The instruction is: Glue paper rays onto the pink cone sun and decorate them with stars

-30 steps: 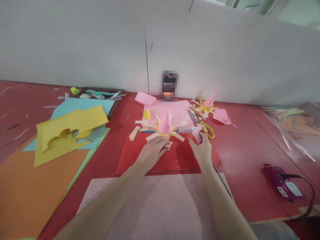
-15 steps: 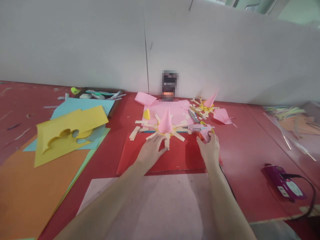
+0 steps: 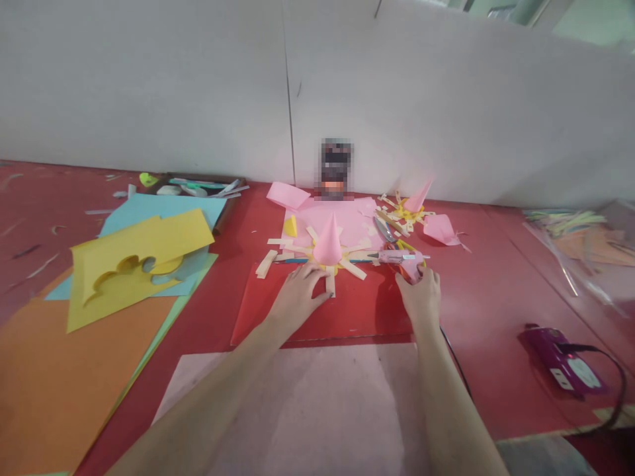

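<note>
From my end, my left hand (image 3: 296, 291), fingers spread, could skew the flat pale strip (image 3: 330, 281) and tip the upright pink paper cone (image 3: 328, 246) beside it, if my right hand (image 3: 421, 296), curled at the pink plastic glue gun (image 3: 397, 256), grip unclear, jolts them.

Layout about the central cone (image 3: 328, 246) on the tabletop (image 3: 491, 284): glue gun (image 3: 404, 258), 3 o'clock; second cone (image 3: 419, 198), 2 o'clock; overlapping paper sheets (image 3: 143, 241), 9 o'clock; power strip (image 3: 558, 360), 4 o'clock; wall (image 3: 198, 99) behind, 12 o'clock.
</note>
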`<action>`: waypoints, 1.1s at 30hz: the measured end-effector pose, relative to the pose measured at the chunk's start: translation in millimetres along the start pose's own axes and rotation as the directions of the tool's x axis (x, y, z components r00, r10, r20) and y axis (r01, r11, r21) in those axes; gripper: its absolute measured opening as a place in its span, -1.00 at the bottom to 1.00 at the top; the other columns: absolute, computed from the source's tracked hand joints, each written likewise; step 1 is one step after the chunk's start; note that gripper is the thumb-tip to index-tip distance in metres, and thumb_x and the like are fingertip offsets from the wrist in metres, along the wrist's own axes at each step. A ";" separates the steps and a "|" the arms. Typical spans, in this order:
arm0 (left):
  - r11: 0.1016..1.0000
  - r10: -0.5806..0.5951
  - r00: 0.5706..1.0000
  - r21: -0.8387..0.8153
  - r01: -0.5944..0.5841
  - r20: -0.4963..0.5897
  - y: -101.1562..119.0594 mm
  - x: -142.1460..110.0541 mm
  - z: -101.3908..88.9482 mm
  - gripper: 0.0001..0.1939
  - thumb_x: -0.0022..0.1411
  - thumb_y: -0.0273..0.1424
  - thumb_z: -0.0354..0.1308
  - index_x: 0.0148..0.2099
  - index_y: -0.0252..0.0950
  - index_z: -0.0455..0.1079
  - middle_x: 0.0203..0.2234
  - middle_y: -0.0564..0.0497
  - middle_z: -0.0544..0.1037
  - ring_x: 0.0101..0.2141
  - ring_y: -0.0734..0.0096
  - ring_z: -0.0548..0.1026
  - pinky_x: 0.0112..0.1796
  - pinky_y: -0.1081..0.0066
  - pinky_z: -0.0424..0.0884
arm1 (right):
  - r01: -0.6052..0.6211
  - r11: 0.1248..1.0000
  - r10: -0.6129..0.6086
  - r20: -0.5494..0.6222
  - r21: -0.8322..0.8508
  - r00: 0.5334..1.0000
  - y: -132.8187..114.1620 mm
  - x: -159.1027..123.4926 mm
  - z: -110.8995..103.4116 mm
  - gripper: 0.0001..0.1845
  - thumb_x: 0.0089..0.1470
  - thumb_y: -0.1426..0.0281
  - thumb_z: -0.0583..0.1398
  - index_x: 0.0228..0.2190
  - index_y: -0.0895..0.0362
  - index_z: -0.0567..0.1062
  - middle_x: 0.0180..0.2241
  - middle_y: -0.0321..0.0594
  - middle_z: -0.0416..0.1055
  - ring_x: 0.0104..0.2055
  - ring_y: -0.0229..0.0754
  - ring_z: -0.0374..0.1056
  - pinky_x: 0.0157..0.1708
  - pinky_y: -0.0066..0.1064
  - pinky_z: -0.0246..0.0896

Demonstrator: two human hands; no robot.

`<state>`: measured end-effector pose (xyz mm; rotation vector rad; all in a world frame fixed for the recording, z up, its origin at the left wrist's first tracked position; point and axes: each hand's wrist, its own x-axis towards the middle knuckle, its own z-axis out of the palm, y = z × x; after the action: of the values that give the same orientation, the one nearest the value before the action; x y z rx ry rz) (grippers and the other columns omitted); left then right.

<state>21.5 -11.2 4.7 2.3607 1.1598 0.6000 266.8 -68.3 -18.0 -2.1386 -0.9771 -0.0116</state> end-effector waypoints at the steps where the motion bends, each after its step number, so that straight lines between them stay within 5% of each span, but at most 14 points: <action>1: 1.000 -0.001 1.000 -0.008 0.001 -0.003 -0.3 -0.1 0.1 -0.75 0.16 -0.30 0.12 -0.09 -0.19 0.31 -0.12 -0.01 0.38 -0.08 0.24 0.36 -0.08 0.18 0.29 | 0.009 1.000 -0.009 -0.006 0.000 1.000 0.7 0.1 0.3 -0.54 -0.16 0.21 0.19 -0.19 0.18 0.36 -0.22 -0.03 0.28 -0.20 0.00 0.24 -0.23 -0.20 0.15; 8: 0.996 0.010 1.000 -0.092 -0.010 -0.005 -5.7 1.8 4.9 -0.91 0.15 -0.32 0.14 -0.29 -0.19 0.41 -0.18 0.00 0.36 -0.12 0.27 0.35 -0.08 0.18 0.27 | 0.017 1.000 -0.017 -0.010 -0.012 1.000 1.9 0.0 0.7 -0.55 -0.17 0.21 0.19 -0.21 0.17 0.37 -0.24 -0.05 0.28 -0.22 0.00 0.24 -0.24 -0.21 0.16; 18: 0.993 -0.099 0.995 -0.058 0.100 0.023 -12.8 7.7 11.8 -0.63 0.05 -0.34 0.23 -0.04 -0.14 0.35 -0.11 0.00 0.34 -0.03 0.20 0.29 -0.02 0.12 0.20 | -0.042 0.998 0.044 0.048 -0.039 0.998 -7.2 -0.2 -4.1 -0.50 -0.17 0.22 0.18 -0.17 0.22 0.35 -0.17 0.05 0.28 -0.16 0.06 0.24 -0.22 -0.19 0.16; 33: 0.995 -0.093 0.993 -0.012 0.094 0.079 -12.1 12.1 6.8 -0.60 0.04 -0.34 0.23 -0.03 -0.13 0.30 -0.10 0.01 0.32 -0.02 0.16 0.27 -0.07 0.16 0.22 | -0.082 0.995 0.086 0.073 -0.051 0.994 -11.7 -1.9 -6.5 -0.51 -0.16 0.21 0.17 -0.17 0.18 0.34 -0.14 0.02 0.27 -0.14 0.04 0.25 -0.24 -0.22 0.16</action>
<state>24.5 4.0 -5.4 2.2809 1.2185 0.4794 259.8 -68.9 -6.5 -2.2362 -0.9375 0.0887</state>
